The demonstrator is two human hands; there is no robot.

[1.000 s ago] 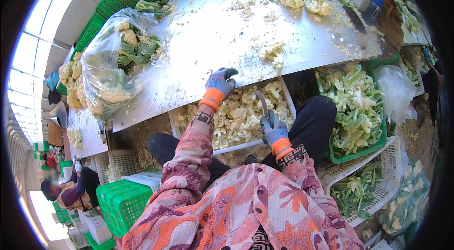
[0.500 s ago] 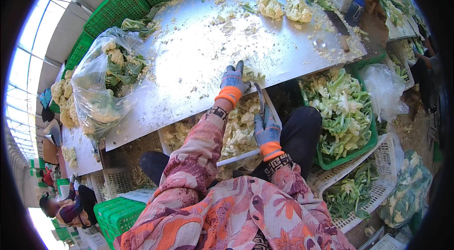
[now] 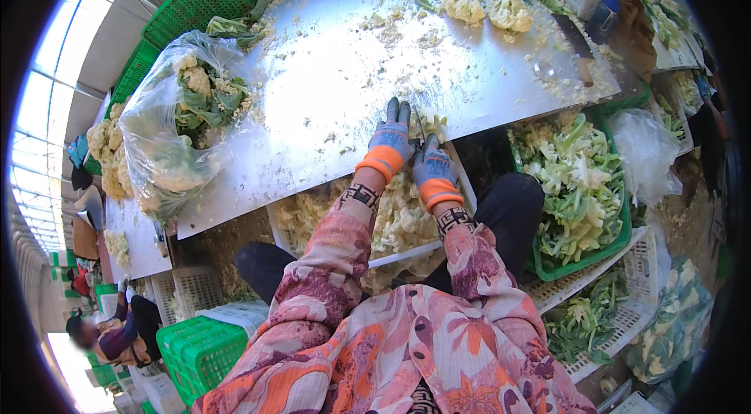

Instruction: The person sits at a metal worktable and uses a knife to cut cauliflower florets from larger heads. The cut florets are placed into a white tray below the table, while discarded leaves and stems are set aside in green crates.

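"One left grip (image 3: 393,140) and one right grip (image 3: 436,166), both gloved, side by side at twelve o'clock from the patterned shirt (image 3: 446,336)?"

"Yes. Right, wrapped round a small knife (image 3: 423,127), thin blade toward twelve. Left, two fingers (image 3: 393,109) straight, thumb hidden; impossible to tell whether pinching anything."

"And the cauliflower piece (image 3: 436,125)?"

"At the near edge of the counter (image 3: 313,101), beside blade and left fingers, partly covered. Probably light, stiff in the stem, crumbly on top; best held by the stem, away from brittle knobs. Perhaps slick if damp."

"Below that edge?"

"White tray (image 3: 403,256) of knobbly, cream florets (image 3: 395,218)."

"Farther out?"

"At two, a green plastic crate (image 3: 588,259), heaped with pale, ribbed stalks (image 3: 575,187). At ten, a crinkled, clear bag (image 3: 164,105) round bumpy heads and leaves. Just past twelve, two domed, grainy cauliflower heads (image 3: 461,1) on smooth, crumb-strewn counter. At one, a broad knife (image 3: 577,42), wooden-handled."
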